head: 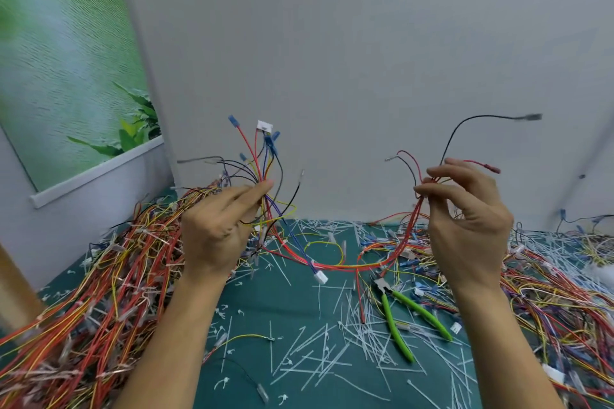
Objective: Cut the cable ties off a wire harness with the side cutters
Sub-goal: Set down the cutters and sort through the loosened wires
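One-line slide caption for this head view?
Left hand and right hand hold a wire harness above the mat; side cutters lie among cut cable ties.

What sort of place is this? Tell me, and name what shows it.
Probably a station for stripping wire harnesses: heaps of wiring on either side, cut ties littering the green mat, cutters lying on it, and one harness held between the left hand and the right hand.

left hand [216,229]: bare | right hand [471,219]: bare | left forearm [172,342]: bare | right forearm [505,342]: bare
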The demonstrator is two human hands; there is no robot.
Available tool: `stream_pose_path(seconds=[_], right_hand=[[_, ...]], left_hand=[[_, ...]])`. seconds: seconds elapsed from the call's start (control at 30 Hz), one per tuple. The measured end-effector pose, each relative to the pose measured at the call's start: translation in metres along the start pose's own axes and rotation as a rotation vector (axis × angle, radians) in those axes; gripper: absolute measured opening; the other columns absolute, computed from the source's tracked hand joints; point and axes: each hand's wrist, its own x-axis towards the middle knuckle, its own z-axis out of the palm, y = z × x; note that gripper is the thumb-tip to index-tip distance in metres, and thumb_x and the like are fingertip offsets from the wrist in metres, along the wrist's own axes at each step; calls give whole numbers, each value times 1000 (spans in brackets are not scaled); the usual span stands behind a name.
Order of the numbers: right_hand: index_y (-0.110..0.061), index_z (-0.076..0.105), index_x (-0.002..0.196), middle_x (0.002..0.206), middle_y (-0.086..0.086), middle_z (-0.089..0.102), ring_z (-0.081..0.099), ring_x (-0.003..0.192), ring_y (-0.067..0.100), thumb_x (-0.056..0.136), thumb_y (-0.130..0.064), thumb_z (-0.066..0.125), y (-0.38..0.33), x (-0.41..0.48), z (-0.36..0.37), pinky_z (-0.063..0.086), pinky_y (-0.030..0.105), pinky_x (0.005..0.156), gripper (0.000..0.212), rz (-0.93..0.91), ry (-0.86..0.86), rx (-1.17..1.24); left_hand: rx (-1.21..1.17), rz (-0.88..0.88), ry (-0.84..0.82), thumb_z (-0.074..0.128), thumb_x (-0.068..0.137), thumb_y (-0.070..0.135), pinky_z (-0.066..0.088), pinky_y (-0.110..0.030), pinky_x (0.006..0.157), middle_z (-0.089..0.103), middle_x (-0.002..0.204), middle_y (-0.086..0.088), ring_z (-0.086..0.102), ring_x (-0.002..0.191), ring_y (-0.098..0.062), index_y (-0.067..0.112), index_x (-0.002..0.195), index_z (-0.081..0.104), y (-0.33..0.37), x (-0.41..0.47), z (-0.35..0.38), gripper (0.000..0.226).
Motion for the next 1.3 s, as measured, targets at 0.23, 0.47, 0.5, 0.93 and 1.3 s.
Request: stream_pose_path(seconds=[0.23,0.47,0.5,0.93,1.3], right_hand=[[-28,82,94,94,3,80,78,93,24,84,-8,81,-3,7,-9,63,33,82,22,683,-293,561],[-5,77,111,92,13,77,75,70,16,70,-4,78,-6,16,-8,59,16,59,41,1173,-402,1146],[-2,79,108,90,13,75,74,68,14,69,-2,81,-6,16,-7,58,14,58,40,1224,-414,1261],[25,62,108,98,24,65,69,60,20,38,39,77,-10,7,8,57,15,56,73,1560,-325,1906],[-6,61,136,105,5,73,67,66,11,86,1,59,-24,4,12,55,15,57,51,1263,-549,1457]], left_hand=[[-358,-508,-81,72,89,3,56,-14,74,74,95,27,70,87,7,33,103,78,12,13,-5,34],[-979,-1177,-96,75,84,22,51,-24,50,74,71,-9,66,55,-18,19,76,79,30,23,4,9],[-1085,-1237,-102,73,82,23,51,-22,49,72,68,-5,66,52,-15,18,74,78,34,25,7,11],[-1846,-1631,209,54,88,7,52,-22,53,61,70,-2,63,60,-13,7,78,65,55,31,14,14],[-1473,-1395,-85,59,87,26,60,-27,67,74,82,-10,73,82,-22,12,96,66,61,35,13,18]])
